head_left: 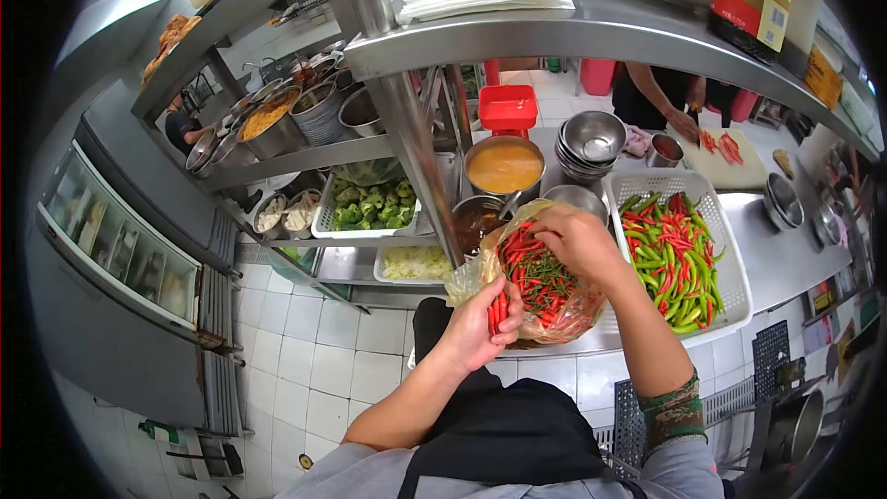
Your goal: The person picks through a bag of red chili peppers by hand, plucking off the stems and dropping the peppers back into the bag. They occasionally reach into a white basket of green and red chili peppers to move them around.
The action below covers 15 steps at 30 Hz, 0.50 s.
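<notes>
My left hand (476,323) is closed around a few red chilies (499,310) at the near left side of an open plastic bag (589,307). The bag holds small red chilies and green stems (547,285). Over the bag's upper part is my right hand (575,238), its fingers bent together and pointing down among the chilies; whatever is between the fingertips is hidden. A white perforated basket (737,268) full of red and green peppers (673,263) stands to the right of the bag.
Behind the bag are a pot of orange liquid (504,168) and stacked metal bowls (591,139). A co-worker's hand (686,125) is at a cutting board (725,166). A steel shelf (573,37) crosses above; vegetable trays (368,233) stand left.
</notes>
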Available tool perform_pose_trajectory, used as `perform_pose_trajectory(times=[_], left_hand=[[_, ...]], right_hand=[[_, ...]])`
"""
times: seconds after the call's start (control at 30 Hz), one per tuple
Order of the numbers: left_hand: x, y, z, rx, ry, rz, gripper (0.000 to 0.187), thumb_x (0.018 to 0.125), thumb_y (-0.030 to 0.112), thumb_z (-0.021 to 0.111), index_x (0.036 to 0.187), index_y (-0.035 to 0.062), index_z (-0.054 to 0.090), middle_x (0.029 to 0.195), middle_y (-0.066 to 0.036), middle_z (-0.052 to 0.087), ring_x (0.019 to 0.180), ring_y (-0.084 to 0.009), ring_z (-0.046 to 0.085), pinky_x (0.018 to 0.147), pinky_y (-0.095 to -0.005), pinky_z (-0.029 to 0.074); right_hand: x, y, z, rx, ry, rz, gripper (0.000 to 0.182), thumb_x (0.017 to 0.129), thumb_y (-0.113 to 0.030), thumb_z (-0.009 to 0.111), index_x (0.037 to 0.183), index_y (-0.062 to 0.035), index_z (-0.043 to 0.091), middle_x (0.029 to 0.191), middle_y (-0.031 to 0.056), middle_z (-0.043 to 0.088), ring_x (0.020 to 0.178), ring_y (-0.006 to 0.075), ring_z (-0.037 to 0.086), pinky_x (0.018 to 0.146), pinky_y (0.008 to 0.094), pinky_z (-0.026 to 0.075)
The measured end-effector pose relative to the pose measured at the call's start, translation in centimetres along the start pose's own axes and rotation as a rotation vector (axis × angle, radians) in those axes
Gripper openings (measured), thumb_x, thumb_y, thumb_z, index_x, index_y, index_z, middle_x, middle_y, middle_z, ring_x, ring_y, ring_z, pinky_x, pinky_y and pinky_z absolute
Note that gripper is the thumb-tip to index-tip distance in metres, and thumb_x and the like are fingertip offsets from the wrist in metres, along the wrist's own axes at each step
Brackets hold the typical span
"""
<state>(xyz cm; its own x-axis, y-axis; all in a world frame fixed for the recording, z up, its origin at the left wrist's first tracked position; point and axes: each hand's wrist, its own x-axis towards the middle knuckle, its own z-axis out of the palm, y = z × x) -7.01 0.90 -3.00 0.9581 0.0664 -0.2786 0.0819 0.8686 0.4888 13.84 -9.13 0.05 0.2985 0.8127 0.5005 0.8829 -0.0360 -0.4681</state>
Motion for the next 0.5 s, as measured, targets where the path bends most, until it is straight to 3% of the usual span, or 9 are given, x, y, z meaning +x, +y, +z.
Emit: perform_pose_trajectory(times=[0.07,0.17,0.2,0.3,0.5], left_hand=[[0.3,0.3,0.1,0.023,0.018,0.029,0.029,0.105,0.037,0.045,0.097,0.0103,0.054,0.082,-0.001,0.048,0.061,-0.0097,0.042,0.045,-0.0202,0.030],[0.6,0.6,1.0,0.063,0.055,0.066,0.028,0.105,0.036,0.046,0.097,0.0099,0.054,0.080,0.001,0.049,0.059,-0.0079,0.041,0.046,-0.0205,0.030],[0.7,0.7,1.3,0.105,0.062,0.077,0.028,0.105,0.035,0.045,0.098,0.0097,0.054,0.080,0.000,0.049,0.060,-0.0082,0.041,0.046,-0.0202,0.030],[0.7,0.4,2.1,0.232,0.046,0.056,0.029,0.106,0.036,0.043,0.101,0.0095,0.054,0.081,0.001,0.049,0.060,-0.0079,0.041,0.046,-0.0198,0.029],[1.4,-2.4,2.4,0.219,-0.121,-0.126,0.032,0.107,0.038,0.041,0.099,0.0092,0.052,0.077,0.003,0.044,0.056,-0.0053,0.037,0.044,-0.0193,0.026]], right_hand=[[-0.4,-1.1,-1.8,0.116,0.068,0.017,0.010,0.084,-0.008,0.068,0.092,-0.0022,0.070,0.093,0.0161,0.069,0.083,0.0350,0.066,0.073,0.0414,0.052],[-1.5,-3.3,-4.1,0.256,0.062,0.204,0.010,0.084,-0.008,0.071,0.092,-0.0009,0.071,0.085,0.0136,0.068,0.070,0.0231,0.068,0.064,0.0348,0.052],[-2.2,-3.5,-4.4,0.371,0.003,0.305,0.011,0.088,-0.009,0.070,0.091,0.0018,0.069,0.080,0.0082,0.069,0.066,0.0106,0.064,0.059,0.0283,0.051],[-4.5,-3.3,-3.5,0.967,-0.037,0.421,0.011,0.091,-0.008,0.069,0.093,0.0021,0.068,0.081,0.0030,0.068,0.069,0.0058,0.062,0.060,0.0244,0.051],[-6.9,-3.3,-1.2,1.200,-0.101,0.483,0.007,0.093,-0.006,0.068,0.092,-0.0014,0.063,0.087,0.0040,0.068,0.071,0.0077,0.062,0.065,0.0217,0.052]])
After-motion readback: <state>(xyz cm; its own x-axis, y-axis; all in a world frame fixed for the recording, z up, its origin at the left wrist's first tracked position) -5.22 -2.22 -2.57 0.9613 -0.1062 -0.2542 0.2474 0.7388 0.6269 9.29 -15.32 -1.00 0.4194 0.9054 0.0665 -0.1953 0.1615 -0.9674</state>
